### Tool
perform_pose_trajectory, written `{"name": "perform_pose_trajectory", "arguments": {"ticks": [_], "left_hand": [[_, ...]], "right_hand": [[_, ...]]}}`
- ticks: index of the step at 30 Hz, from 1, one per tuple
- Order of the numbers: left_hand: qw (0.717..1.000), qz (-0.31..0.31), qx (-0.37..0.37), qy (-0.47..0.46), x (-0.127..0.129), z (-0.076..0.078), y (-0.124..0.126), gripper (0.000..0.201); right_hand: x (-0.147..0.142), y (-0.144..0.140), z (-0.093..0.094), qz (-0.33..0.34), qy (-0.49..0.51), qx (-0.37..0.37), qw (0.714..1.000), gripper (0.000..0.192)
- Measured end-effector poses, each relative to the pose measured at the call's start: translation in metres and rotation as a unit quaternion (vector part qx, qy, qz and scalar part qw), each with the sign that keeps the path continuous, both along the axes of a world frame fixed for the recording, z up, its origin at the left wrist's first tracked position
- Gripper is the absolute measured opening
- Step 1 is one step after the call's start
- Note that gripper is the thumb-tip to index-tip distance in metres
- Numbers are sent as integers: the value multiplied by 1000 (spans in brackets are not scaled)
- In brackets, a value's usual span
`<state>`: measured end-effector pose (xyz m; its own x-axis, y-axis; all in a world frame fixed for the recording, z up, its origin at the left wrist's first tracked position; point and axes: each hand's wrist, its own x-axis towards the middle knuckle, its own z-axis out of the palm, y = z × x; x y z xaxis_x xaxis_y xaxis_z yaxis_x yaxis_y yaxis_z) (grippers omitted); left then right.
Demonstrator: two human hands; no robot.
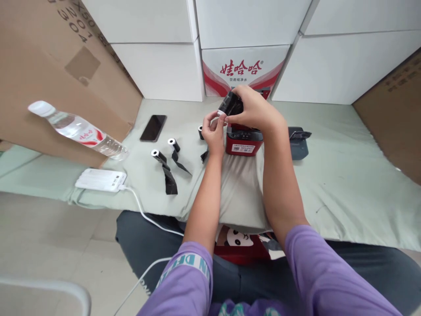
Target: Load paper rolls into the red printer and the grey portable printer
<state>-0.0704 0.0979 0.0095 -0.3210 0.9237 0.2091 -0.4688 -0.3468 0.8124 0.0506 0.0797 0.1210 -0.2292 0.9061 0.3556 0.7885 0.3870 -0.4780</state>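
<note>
Both hands are raised in front of me, holding a roll of black strip with a white core. The fingertips of my left hand pinch its lower, white end. My right hand is wrapped round the roll from above and the right. Just below them stands a red box-shaped device with a black top and a white label, partly covered by my right hand. A further black roll shows behind my left hand. Left of it lie two more black rolls with loose tails.
A black phone, a white power bank with a cable, and a water bottle are on the left. On the right sits a dark grey-blue case. White boxes line the back; a cardboard box stands left.
</note>
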Motion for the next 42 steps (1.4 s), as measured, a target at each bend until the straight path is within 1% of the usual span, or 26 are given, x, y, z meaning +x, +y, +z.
{"name": "perform_pose_trajectory", "arguments": {"ticks": [6, 9, 11, 14, 18, 20, 23, 25, 27, 32, 35, 37, 39, 42], "left_hand": [[1000, 4, -18, -11, -1, -13, 7, 41], [999, 4, -28, -23, -1, -18, 11, 39], [999, 0, -40, -30, -2, -18, 11, 40], [998, -28, -43, -34, -2, -14, 6, 46], [992, -110, 0, -54, -1, -5, -3, 53], [987, -143, 13, -71, -1, -2, -6, 55], [981, -167, 13, -96, -1, 1, -5, 55], [978, -176, 2, -109, -2, 2, -5, 56], [975, -187, -14, -119, -2, 3, -5, 58], [969, -204, -36, -137, -2, 9, -8, 59], [967, -202, -33, -151, -3, 13, -8, 56], [965, -200, -36, -164, -5, 13, -7, 56], [965, -196, -48, -170, -6, 14, -5, 57], [969, -177, -68, -158, -8, 15, -2, 59]], "right_hand": [[-7, 6, -10, -10, -17, 19, 1000, 53], [-4, 13, -15, -3, -10, 15, 1000, 57], [-3, 15, -17, 9, -1, 9, 1000, 56], [-3, 15, -16, 34, 16, 3, 999, 51], [-3, 13, -13, 69, 28, -6, 997, 43], [-1, 12, -13, 79, 45, -14, 996, 45], [5, 12, -12, 80, 76, -49, 993, 51], [9, 11, -12, 77, 83, -76, 991, 51], [10, 9, -10, 72, 80, -85, 990, 49], [5, 0, 2, 55, 67, -55, 995, 47], [7, -6, 11, 54, 101, -37, 993, 43], [16, -8, 14, 49, 148, -12, 988, 36], [30, -6, 12, 24, 184, 16, 983, 31], [49, -2, 4, -23, 182, 19, 983, 30]]}}
